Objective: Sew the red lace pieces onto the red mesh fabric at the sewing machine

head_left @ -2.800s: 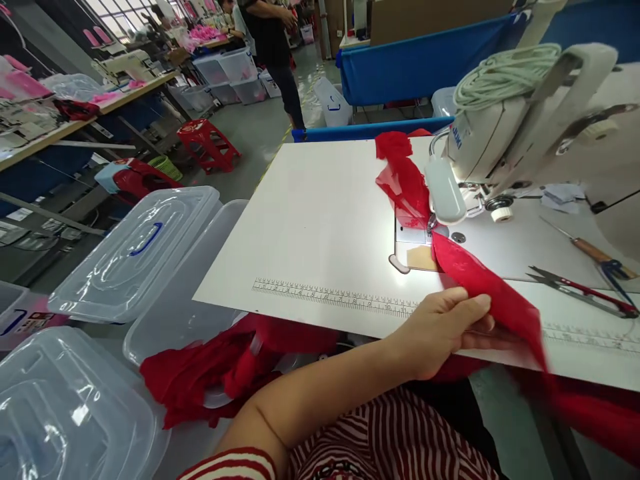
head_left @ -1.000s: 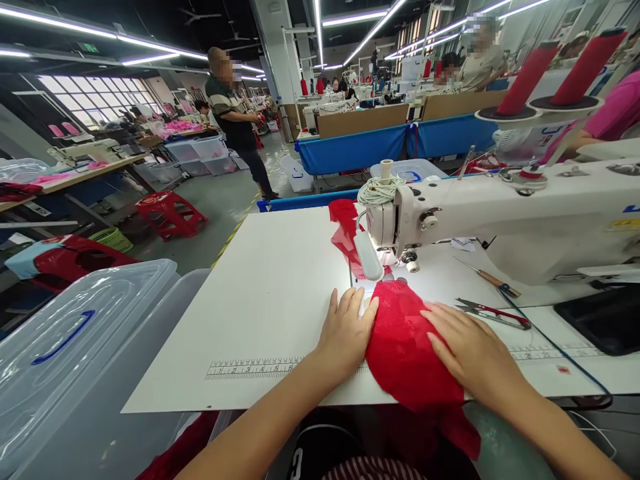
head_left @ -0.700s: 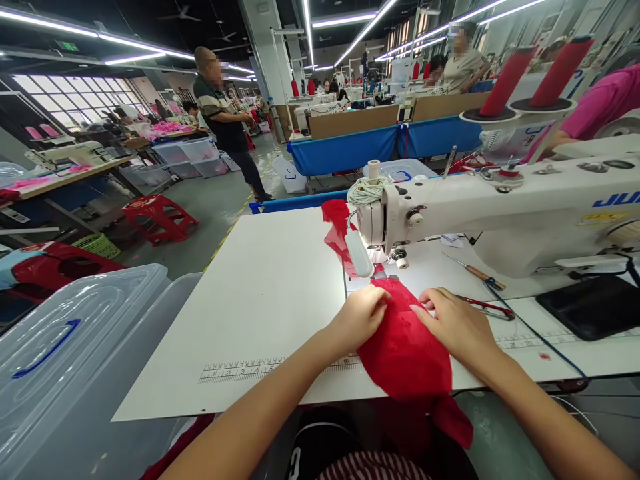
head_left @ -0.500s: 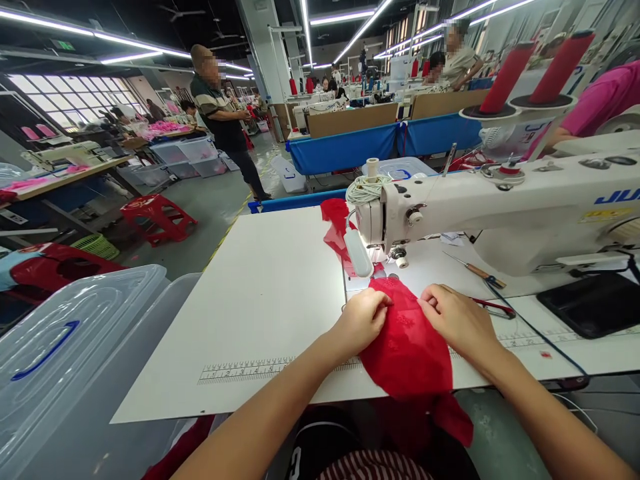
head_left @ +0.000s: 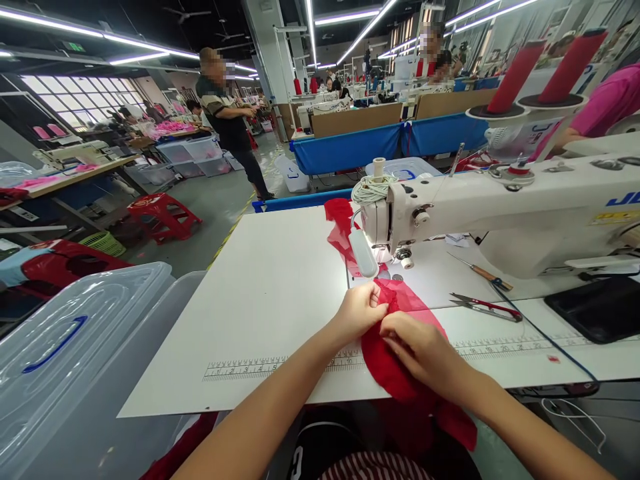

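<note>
A thin red fabric piece lies across the front of the sewing machine table and hangs over its near edge. My left hand pinches its left side, just in front of the machine's needle area. Close beside it, my right hand is closed on the same fabric, fingertips at a gathered fold. The white sewing machine stands behind, its needle and presser foot mostly hidden by a small lamp. More red fabric lies left of the machine head.
Thread snips, an awl and a black pouch lie to the right. Two red thread cones stand above the machine. A lidded plastic bin is at the left. A person stands in the aisle.
My right hand has moved left across the fabric to beside my left hand, folding the right side over. The thread snips now show fully. The view has shifted slightly.
</note>
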